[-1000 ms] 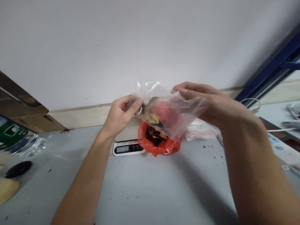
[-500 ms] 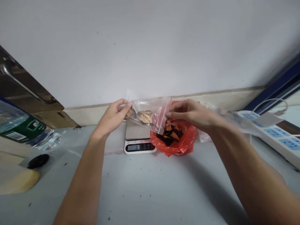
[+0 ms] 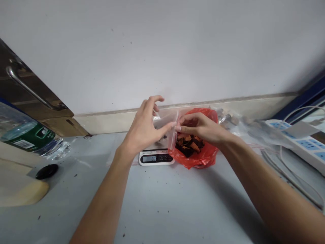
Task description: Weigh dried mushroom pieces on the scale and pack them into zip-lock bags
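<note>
Plainly, the clear zip bag point(image 3: 165, 118) I watched hung over the scale point(image 3: 156, 158), its zip edge reaching toward the red bag point(image 3: 204, 161) just right of the scale. The right hand point(image 3: 200, 128) pinched that edge; the left hand point(image 3: 143, 128) stood open, only its thumb against the plastic. With one real grip, I judged, a slip could have tipped the clear zip bag onto the scale.
</note>
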A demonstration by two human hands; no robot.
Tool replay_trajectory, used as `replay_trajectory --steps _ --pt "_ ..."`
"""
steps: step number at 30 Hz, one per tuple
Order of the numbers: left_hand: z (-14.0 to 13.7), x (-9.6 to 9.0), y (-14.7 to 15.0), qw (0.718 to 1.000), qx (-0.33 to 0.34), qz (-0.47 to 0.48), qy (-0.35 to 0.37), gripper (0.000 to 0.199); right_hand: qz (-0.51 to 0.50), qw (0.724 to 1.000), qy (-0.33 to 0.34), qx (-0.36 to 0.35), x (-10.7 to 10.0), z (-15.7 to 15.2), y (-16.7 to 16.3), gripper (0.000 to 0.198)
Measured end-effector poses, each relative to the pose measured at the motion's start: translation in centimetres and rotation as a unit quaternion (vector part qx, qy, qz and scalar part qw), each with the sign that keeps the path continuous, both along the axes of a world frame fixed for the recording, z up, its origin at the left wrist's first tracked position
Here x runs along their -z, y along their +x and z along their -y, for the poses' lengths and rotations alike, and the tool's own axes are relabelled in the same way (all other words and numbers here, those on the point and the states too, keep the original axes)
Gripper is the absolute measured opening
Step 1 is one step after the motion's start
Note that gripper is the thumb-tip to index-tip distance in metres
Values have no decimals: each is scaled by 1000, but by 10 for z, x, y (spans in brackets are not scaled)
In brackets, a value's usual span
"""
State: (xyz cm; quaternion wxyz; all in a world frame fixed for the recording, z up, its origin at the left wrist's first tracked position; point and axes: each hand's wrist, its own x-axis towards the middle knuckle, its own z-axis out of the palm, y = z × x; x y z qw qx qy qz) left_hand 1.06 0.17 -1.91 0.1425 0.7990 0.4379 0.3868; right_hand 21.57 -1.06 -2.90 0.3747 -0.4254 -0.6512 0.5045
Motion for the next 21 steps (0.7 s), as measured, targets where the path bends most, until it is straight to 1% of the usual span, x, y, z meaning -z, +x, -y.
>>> replay_trajectory --steps 3,5,6,9,11,15,17,19,20,21 --pt "1 -4 -5 990 102 -13 -96 21 -14 1000 -4 -13 2 -2 -1 42" --pt "2 -4 -6 980 132 -16 -146 11 -14 1000 -2 -23 3 -3 -1 41" --pt "3 -5 -6 978 134 -13 -158 11 -11 1000 4 -25 4 -3 -1 39" --pt "5 -5 -2 978 112 -18 -173 17 11 999 19 -28 4 -2 -3 34" --pt "7 -6 1 979 90 -23 -182 17 36 999 29 -13 2 0 -6 30" --pt "8 -9 4 981 45 1 -187 16 89 992 37 79 -4 2 -15 28" --pt "8 -10 2 987 0 27 -161 15 127 985 27 115 -6 3 -18 33" --pt "6 -11 0 990 -50 55 -120 13 170 974 15 148 -8 3 -17 36" --pt "6 -11 0 991 -66 64 -100 11 182 967 23 176 -8 4 -17 34" --pt "6 -11 0 992 -73 67 -80 10 184 959 48 211 -8 4 -17 30"
